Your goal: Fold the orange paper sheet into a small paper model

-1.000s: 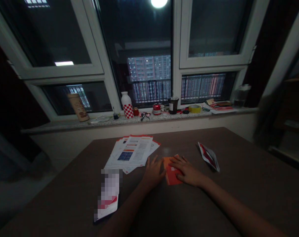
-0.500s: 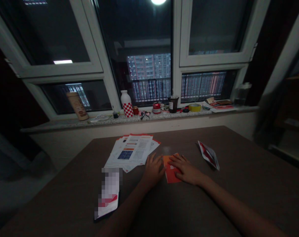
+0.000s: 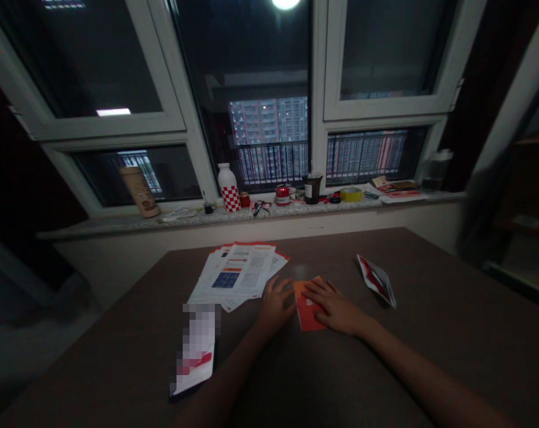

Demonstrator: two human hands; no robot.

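An orange-red folded paper (image 3: 308, 318) lies on the brown table in front of me. My right hand (image 3: 336, 304) rests flat across its upper right part, fingers spread, hiding some of the surface. Just left of the paper is my left hand (image 3: 277, 304), its fingers apart and its thumb side close to the left edge; it grips nothing. Behind the left hand, a stack of printed sheets (image 3: 246, 273) with orange edges fans out. To the right stands a folded white and red paper (image 3: 376, 280), partly opened.
A phone (image 3: 193, 371), its screen pixelated, lies at the table's front left. Along the windowsill stand a checkered bottle (image 3: 229, 189), a tan tumbler (image 3: 139, 191), a red can (image 3: 282, 195), a dark cup (image 3: 312, 189) and a yellow tape roll (image 3: 350, 194).
My left hand has shifted slightly left, off the paper's edge, baring a little more of it. My right hand stays in place on the paper.
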